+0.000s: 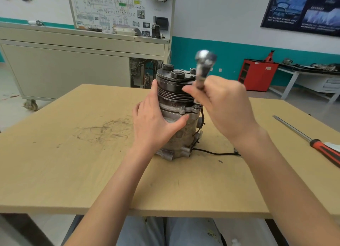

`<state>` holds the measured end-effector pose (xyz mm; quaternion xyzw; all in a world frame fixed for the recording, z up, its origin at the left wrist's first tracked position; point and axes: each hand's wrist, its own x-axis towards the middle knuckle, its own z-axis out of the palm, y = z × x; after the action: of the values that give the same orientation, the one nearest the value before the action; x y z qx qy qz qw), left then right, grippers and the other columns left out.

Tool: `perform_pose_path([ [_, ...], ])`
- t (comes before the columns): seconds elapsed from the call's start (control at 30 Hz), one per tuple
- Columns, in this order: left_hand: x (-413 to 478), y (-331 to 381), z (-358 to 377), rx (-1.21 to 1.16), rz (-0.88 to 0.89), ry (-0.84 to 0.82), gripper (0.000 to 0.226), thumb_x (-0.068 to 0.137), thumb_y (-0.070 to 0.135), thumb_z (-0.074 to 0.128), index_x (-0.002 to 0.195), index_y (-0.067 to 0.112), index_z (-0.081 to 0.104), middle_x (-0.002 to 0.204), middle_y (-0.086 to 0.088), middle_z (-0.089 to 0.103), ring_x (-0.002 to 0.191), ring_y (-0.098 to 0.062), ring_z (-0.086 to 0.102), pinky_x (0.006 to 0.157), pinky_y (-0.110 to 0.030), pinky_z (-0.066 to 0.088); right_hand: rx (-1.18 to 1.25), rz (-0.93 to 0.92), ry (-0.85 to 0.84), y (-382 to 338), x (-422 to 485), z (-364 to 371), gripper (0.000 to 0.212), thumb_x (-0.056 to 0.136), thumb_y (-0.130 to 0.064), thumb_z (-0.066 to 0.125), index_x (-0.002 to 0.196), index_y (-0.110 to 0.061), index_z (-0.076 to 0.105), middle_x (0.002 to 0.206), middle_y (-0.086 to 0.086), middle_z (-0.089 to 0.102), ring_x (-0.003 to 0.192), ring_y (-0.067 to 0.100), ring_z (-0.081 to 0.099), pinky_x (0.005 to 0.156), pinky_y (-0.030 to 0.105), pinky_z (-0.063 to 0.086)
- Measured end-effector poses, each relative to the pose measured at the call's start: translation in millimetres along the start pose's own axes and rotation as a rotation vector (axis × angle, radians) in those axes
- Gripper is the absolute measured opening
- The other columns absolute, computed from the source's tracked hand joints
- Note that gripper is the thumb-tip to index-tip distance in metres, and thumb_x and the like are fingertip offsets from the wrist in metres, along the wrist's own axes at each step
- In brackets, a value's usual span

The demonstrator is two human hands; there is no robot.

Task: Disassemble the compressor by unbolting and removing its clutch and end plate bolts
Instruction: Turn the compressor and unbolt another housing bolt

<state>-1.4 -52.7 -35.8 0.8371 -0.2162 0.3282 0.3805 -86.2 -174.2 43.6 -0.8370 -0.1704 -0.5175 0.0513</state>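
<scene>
The compressor (181, 130) stands upright in the middle of the wooden table (77, 172), its dark ribbed clutch pulley (171, 88) on top. My left hand (154, 122) wraps the left side of the body, fingers on the pulley and thumb under the end plate flange (177, 110). My right hand (222, 106) grips a chrome ratchet tool (202, 67), blurred, held nearly upright over the flange's right corner. A bolt head (182, 108) shows on the flange. The tool's lower tip is hidden behind my fingers.
A black wire (215, 153) trails from the compressor onto the table. A long screwdriver with a red and black handle (312, 141) lies at the right edge. Behind the table stand a grey wheeled cabinet (73, 61) and a red cabinet (257, 74).
</scene>
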Motion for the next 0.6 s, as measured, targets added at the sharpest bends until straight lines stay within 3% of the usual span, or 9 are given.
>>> perform_pose_path([
  [0.1, 1.0, -1.6, 0.9, 0.019, -0.025, -0.002, 0.1, 0.071, 0.069, 0.059, 0.147, 0.008, 0.033, 0.128, -0.005, 0.058, 0.119, -0.021, 0.049, 0.102, -0.035, 0.027, -0.198, -0.135, 0.017, -10.5, -6.2, 5.1, 0.033, 0.09, -0.03, 0.059, 0.071, -0.003, 0.064, 0.06, 0.012, 0.056, 0.045, 0.028, 0.055, 0.039, 0.028, 0.04],
  [0.23, 1.2, -1.1, 0.7, 0.002, -0.022, -0.042, 0.11, 0.07, 0.073, 0.048, 0.155, 0.017, 0.006, 0.132, 0.0, 0.058, 0.128, -0.018, 0.046, 0.109, -0.036, 0.021, -0.304, -0.193, 0.001, -17.8, -11.8, 10.2, 0.031, 0.092, -0.023, 0.051, 0.072, -0.005, 0.064, 0.06, 0.01, 0.055, 0.045, 0.022, 0.052, 0.037, 0.023, 0.033],
  [0.37, 2.6, 0.8, -2.9, -0.096, -0.043, -0.078, 0.11, 0.068, 0.071, 0.046, 0.155, 0.016, 0.006, 0.135, -0.005, 0.057, 0.127, -0.021, 0.05, 0.111, -0.049, 0.031, -0.433, -0.193, 0.01, -21.1, -17.3, 16.8, 0.013, 0.082, -0.009, 0.069, 0.07, -0.008, 0.064, 0.062, 0.006, 0.057, 0.046, 0.017, 0.053, 0.037, 0.022, 0.032],
  [0.43, 3.0, 1.7, -3.2, -0.081, -0.046, -0.084, 0.106, 0.068, 0.066, 0.044, 0.155, 0.018, 0.006, 0.13, -0.003, 0.06, 0.125, -0.021, 0.05, 0.113, -0.041, 0.025, -0.447, -0.18, 0.014, -23.7, -21.6, 20.8, 0.014, 0.078, -0.008, 0.072, 0.068, -0.01, 0.063, 0.063, 0.005, 0.057, 0.046, 0.016, 0.053, 0.038, 0.022, 0.031],
  [0.6, 17.8, -2.9, 2.8, -0.096, -0.106, -0.1, 0.091, 0.082, 0.038, 0.06, 0.155, 0.022, 0.008, 0.144, 0.001, 0.049, 0.132, -0.021, 0.045, 0.109, -0.031, 0.016, -0.398, -0.11, 0.051, -20.7, -31.8, 23.4, 0.015, 0.077, -0.009, 0.076, 0.069, -0.008, 0.064, 0.066, 0.006, 0.059, 0.048, 0.016, 0.053, 0.039, 0.022, 0.033],
])
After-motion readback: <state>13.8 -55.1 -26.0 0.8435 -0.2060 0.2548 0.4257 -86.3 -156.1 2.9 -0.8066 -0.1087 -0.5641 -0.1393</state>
